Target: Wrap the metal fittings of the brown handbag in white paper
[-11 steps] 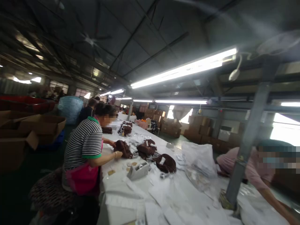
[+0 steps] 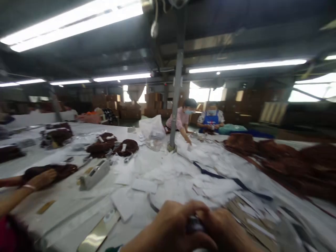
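Note:
My left hand [image 2: 172, 222] and my right hand [image 2: 227, 225] meet at the bottom middle of the view, over the white tabletop. Both have their fingers curled inward. Between them shows a small dark object [image 2: 194, 224], mostly covered by the fingers and too blurred to name. Just beyond my hands lie loose white paper sheets [image 2: 144, 185]. A shiny metal plate or ruler [image 2: 99, 231] lies to the left of my left hand. On the right, beyond my right hand, are brown card pieces and white strips [image 2: 252, 217].
A co-worker's hand [image 2: 43, 178] rests on dark brown fabric at the left. A tape dispenser [image 2: 94, 173] and brown bundles [image 2: 126, 147] stand near it. A metal post [image 2: 176, 101] rises from the table. Brown fabric [image 2: 296, 161] heaps at right. Two people work across the table.
The view has swung to the right, so the post and the co-worker in pink now appear near the middle. My two hands have come into view at the bottom.

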`<state>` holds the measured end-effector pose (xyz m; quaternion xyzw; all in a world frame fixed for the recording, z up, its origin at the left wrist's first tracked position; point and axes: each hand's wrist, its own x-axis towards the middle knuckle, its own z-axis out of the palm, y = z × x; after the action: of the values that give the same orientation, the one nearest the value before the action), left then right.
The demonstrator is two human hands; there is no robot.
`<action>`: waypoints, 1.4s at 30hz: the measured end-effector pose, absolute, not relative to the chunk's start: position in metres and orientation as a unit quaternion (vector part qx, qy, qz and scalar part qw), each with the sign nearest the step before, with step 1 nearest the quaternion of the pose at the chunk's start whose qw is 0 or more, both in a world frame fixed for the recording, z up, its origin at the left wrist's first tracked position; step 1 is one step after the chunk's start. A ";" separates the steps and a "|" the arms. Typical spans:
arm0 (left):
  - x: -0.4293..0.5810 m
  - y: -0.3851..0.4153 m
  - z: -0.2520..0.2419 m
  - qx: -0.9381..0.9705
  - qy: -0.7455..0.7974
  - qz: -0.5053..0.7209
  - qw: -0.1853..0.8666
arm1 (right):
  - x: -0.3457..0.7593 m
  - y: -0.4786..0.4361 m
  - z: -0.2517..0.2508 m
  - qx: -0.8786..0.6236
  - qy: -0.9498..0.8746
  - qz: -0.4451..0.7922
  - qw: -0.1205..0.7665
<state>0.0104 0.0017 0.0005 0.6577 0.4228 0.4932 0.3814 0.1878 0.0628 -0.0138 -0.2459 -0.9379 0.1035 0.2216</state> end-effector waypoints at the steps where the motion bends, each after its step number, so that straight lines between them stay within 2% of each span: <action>1: 0.012 0.002 0.001 0.633 0.415 0.522 0.394 | 0.184 0.063 -0.005 -0.243 -0.930 0.187 0.202; 3: 0.012 0.005 -0.002 0.524 0.393 0.600 0.461 | 0.176 0.067 0.009 -0.240 -0.887 0.330 0.216; 5: 0.009 0.013 -0.009 0.431 0.374 0.649 0.504 | 0.173 0.073 0.012 -0.248 -0.846 0.408 0.239; 6: 0.007 0.018 -0.013 0.422 0.371 0.651 0.511 | 0.173 0.076 0.009 -0.264 -0.842 0.403 0.244; 8: 0.002 0.026 -0.019 0.484 0.392 0.603 0.498 | 0.175 0.079 -0.001 -0.316 -0.871 0.299 0.230; 10: -0.001 0.029 -0.022 0.590 0.441 0.497 0.459 | 0.176 0.078 -0.011 -0.329 -0.915 0.155 0.172; 12: -0.001 0.027 -0.023 0.652 0.470 0.409 0.433 | 0.175 0.075 -0.015 -0.292 -0.945 0.092 0.115; 14: 0.000 0.023 -0.026 0.629 0.472 0.420 0.453 | 0.171 0.074 -0.015 -0.269 -0.949 0.120 0.112; 19: 0.003 0.024 -0.042 0.459 0.406 0.584 0.532 | 0.171 0.078 -0.021 -0.293 -0.906 0.253 0.173; 21: 0.004 0.029 -0.044 0.469 0.412 0.561 0.544 | 0.173 0.080 -0.031 -0.328 -0.908 0.211 0.150; 25: 0.011 0.035 -0.036 0.626 0.465 0.397 0.484 | 0.175 0.082 -0.046 -0.322 -0.937 0.103 0.082; 27: 0.015 0.033 -0.035 0.625 0.467 0.393 0.487 | 0.175 0.082 -0.045 -0.300 -0.936 0.157 0.095; 31: 0.014 0.033 -0.049 0.440 0.425 0.563 0.556 | 0.181 0.082 -0.040 -0.260 -0.833 0.451 0.187; 33: 0.011 0.036 -0.059 0.393 0.423 0.596 0.558 | 0.183 0.082 -0.044 -0.248 -0.797 0.514 0.198; 35: 0.009 0.041 -0.065 0.436 0.444 0.555 0.552 | 0.183 0.081 -0.052 -0.302 -0.832 0.430 0.175; 38: 0.012 0.046 -0.064 0.586 0.458 0.409 0.529 | 0.180 0.080 -0.062 -0.339 -0.917 0.189 0.088; 39: 0.013 0.045 -0.063 0.608 0.458 0.380 0.527 | 0.179 0.081 -0.063 -0.330 -0.929 0.151 0.071; 40: 0.015 0.045 -0.062 0.604 0.455 0.376 0.535 | 0.178 0.082 -0.062 -0.320 -0.932 0.154 0.070; 42: 0.016 0.043 -0.062 0.534 0.436 0.450 0.568 | 0.180 0.084 -0.058 -0.313 -0.905 0.268 0.109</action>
<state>0.0163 0.0429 -0.0622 0.5340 0.4359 0.4503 0.5675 0.1800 0.0843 -0.0576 -0.3128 -0.9048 0.2676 0.1089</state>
